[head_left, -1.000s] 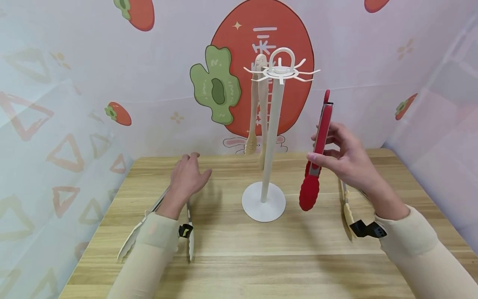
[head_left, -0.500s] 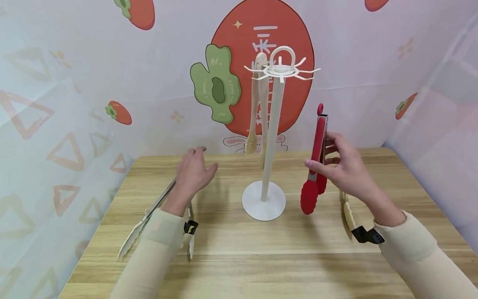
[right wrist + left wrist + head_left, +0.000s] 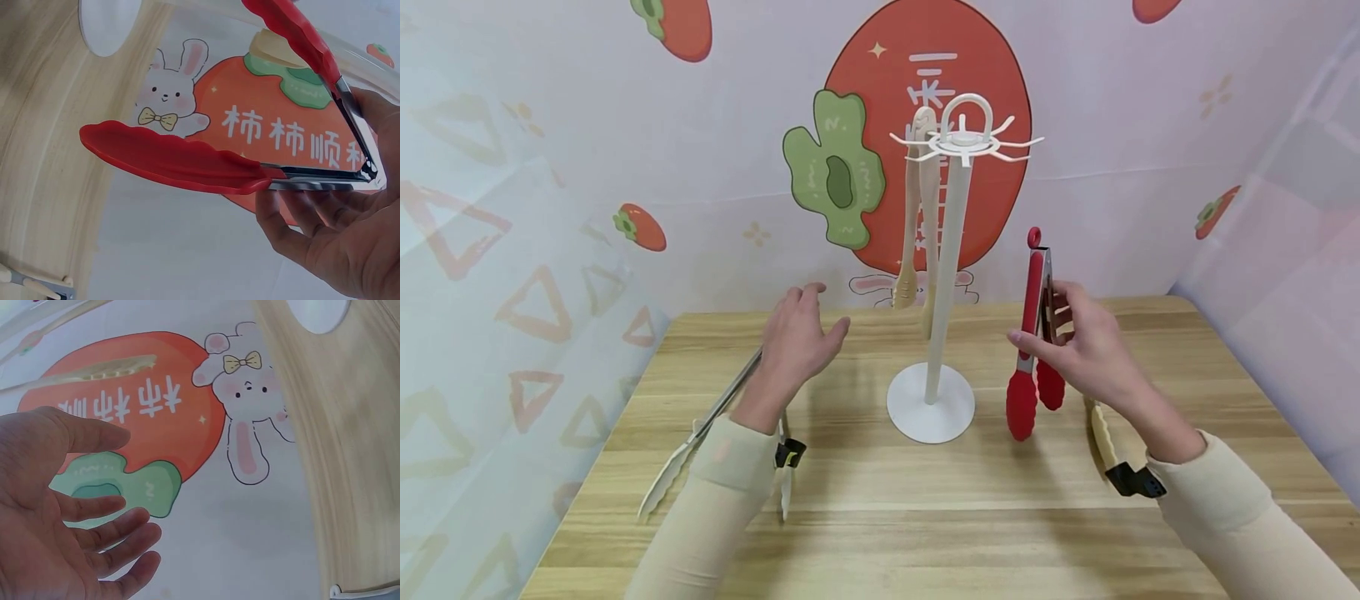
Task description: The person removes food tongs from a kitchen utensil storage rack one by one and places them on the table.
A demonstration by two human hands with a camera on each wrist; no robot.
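right grip (image 3: 1093, 343) pinching spread red tongs (image 3: 1032, 304), left grip (image 3: 799, 335) loose, white stand (image 3: 949, 250) between

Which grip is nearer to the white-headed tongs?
Left. In the head view, the left grip hides the far end of the white-headed tongs; the right grip is on the other side of the white stand, holding the red tongs.

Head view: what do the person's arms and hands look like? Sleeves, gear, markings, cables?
Left hand and right hand ungloved. Left sleeve and right sleeve: long, cream, wide cuffs that look folded. Small black left wrist device, yellowish mark; angular black right wrist device. No cables visible.
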